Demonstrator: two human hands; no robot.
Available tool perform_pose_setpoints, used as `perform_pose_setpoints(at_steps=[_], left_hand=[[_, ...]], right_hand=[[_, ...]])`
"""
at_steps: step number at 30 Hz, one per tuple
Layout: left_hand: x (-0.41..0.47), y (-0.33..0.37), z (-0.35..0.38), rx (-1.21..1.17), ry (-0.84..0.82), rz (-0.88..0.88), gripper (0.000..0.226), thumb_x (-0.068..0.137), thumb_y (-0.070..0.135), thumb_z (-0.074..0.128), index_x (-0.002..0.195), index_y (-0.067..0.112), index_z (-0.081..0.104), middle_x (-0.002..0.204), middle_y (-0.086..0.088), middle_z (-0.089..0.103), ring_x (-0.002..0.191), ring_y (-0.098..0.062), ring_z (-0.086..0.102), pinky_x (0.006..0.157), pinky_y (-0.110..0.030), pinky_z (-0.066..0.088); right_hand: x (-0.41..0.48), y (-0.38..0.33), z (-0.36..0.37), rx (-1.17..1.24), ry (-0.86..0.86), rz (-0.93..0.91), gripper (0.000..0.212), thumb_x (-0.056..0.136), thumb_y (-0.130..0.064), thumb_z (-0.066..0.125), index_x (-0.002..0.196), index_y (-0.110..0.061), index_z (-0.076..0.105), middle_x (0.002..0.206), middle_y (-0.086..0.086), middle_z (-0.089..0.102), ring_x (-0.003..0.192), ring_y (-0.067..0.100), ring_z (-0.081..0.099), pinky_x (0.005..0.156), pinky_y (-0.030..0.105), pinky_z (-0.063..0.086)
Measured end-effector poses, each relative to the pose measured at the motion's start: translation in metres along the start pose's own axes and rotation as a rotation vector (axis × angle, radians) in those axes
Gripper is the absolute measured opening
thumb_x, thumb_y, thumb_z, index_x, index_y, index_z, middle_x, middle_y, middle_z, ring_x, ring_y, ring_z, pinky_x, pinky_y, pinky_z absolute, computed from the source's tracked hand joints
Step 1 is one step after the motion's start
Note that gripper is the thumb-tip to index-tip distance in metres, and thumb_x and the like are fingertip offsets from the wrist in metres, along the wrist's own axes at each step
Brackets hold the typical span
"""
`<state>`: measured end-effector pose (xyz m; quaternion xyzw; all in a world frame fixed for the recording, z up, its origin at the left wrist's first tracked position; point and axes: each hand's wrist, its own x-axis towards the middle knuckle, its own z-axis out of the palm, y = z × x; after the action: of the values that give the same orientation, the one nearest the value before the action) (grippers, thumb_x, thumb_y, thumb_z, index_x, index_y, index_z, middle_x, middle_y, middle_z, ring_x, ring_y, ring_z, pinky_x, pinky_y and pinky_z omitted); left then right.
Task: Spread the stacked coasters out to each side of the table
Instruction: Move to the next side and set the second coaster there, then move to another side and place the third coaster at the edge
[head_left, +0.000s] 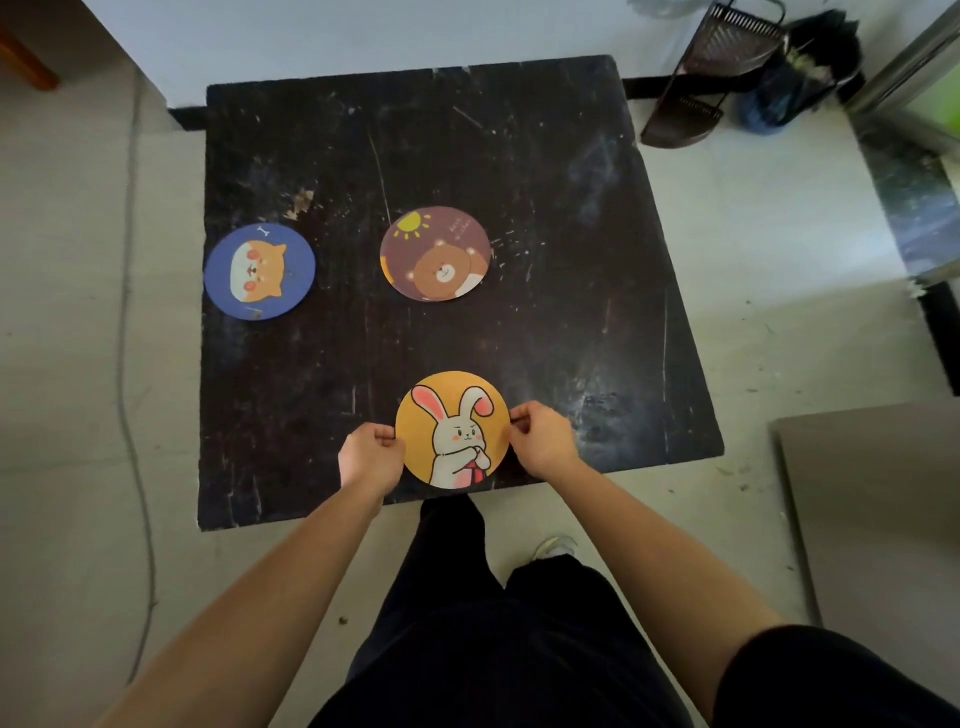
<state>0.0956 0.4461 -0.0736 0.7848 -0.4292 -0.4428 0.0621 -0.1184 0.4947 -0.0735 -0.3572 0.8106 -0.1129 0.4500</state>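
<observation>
An orange coaster with a white rabbit (452, 430) sits at the near edge of the black table (571, 260). My left hand (370, 457) pinches its left rim and my right hand (543, 439) pinches its right rim. A brown coaster with a bear and a sun (435, 253) lies near the table's middle, with the edge of another coaster showing beneath it. A blue coaster with an orange dog (260, 271) rests flat at the table's left edge.
The low table stands on a pale tiled floor. A dark dustpan (701, 88) and a dark bag (800, 67) lie on the floor at the back right. A grey board (878, 499) lies to the right. A cable (130, 364) runs along the left floor.
</observation>
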Motion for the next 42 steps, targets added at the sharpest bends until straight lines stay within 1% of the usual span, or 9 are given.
perform_pose_setpoints(at_steps=[4,8,11,14,19,23,32,39,42], left_hand=[[0.002,-0.005,0.003,0.008,0.008,-0.022,0.016,0.086,0.015,0.064,0.101,0.014,0.068,0.098,-0.005,0.070,0.090,-0.026,0.068,0.082,-0.043,0.059],[0.003,-0.005,0.004,0.029,0.027,-0.031,0.011,0.085,0.014,0.064,0.095,0.018,0.066,0.098,-0.007,0.072,0.089,-0.028,0.069,0.082,-0.045,0.060],[0.002,-0.001,0.004,0.088,0.039,-0.007,0.017,0.085,0.014,0.063,0.101,0.014,0.068,0.102,-0.009,0.071,0.093,-0.031,0.068,0.084,-0.045,0.059],[-0.002,0.008,-0.003,0.204,0.020,0.023,0.025,0.088,0.016,0.062,0.111,0.009,0.067,0.107,-0.011,0.069,0.099,-0.031,0.065,0.086,-0.042,0.057],[-0.011,0.044,-0.024,0.390,-0.040,0.190,0.050,0.094,0.037,0.054,0.137,0.012,0.050,0.136,-0.015,0.049,0.113,-0.033,0.058,0.092,-0.041,0.049],[-0.012,0.077,-0.037,0.474,0.012,0.370,0.057,0.097,0.040,0.048,0.147,0.014,0.037,0.156,-0.015,0.032,0.140,-0.035,0.037,0.110,-0.050,0.038],[0.007,0.145,-0.043,0.420,-0.011,0.428,0.062,0.097,0.042,0.047,0.150,0.015,0.031,0.161,-0.012,0.024,0.147,-0.033,0.025,0.115,-0.051,0.030],[0.056,0.171,-0.038,0.193,-0.133,0.299,0.066,0.092,0.040,0.058,0.150,0.019,0.034,0.152,-0.014,0.036,0.133,-0.032,0.045,0.106,-0.047,0.042],[0.078,0.178,-0.032,0.098,-0.179,0.245,0.068,0.092,0.037,0.061,0.151,0.022,0.030,0.156,-0.010,0.030,0.138,-0.030,0.042,0.109,-0.046,0.040]], right_hand=[[0.001,0.001,0.000,-0.010,-0.022,0.007,0.019,0.091,-0.019,0.060,0.109,-0.016,0.065,0.089,-0.002,0.065,0.087,0.019,0.063,0.073,0.026,0.044],[-0.002,-0.001,0.001,-0.101,-0.011,-0.034,0.018,0.091,-0.021,0.058,0.108,-0.014,0.063,0.100,0.008,0.072,0.093,0.028,0.066,0.077,0.035,0.054],[-0.004,-0.004,0.001,-0.168,0.007,-0.059,0.020,0.092,-0.022,0.055,0.108,-0.011,0.062,0.101,0.013,0.071,0.093,0.033,0.066,0.079,0.043,0.057],[-0.006,-0.008,-0.008,-0.229,-0.025,-0.058,0.028,0.092,-0.027,0.054,0.116,-0.013,0.058,0.111,0.012,0.067,0.099,0.033,0.064,0.079,0.039,0.053],[0.000,-0.021,-0.052,-0.249,-0.095,-0.063,0.056,0.092,-0.041,0.057,0.139,-0.014,0.044,0.135,0.016,0.047,0.121,0.037,0.054,0.099,0.047,0.048],[0.010,-0.036,-0.089,-0.275,0.034,-0.117,0.060,0.094,-0.038,0.057,0.145,-0.013,0.037,0.143,0.018,0.040,0.130,0.040,0.045,0.105,0.049,0.043],[0.033,-0.080,-0.134,-0.188,0.143,-0.155,0.058,0.095,-0.037,0.056,0.146,-0.017,0.037,0.147,0.014,0.038,0.133,0.035,0.043,0.106,0.048,0.042],[0.075,-0.108,-0.119,-0.061,0.097,-0.105,0.060,0.094,-0.031,0.061,0.147,-0.018,0.036,0.147,0.012,0.040,0.126,0.032,0.053,0.104,0.042,0.045],[0.100,-0.122,-0.104,-0.009,0.067,-0.087,0.063,0.093,-0.029,0.062,0.148,-0.018,0.033,0.147,0.012,0.041,0.126,0.030,0.054,0.106,0.044,0.045]])
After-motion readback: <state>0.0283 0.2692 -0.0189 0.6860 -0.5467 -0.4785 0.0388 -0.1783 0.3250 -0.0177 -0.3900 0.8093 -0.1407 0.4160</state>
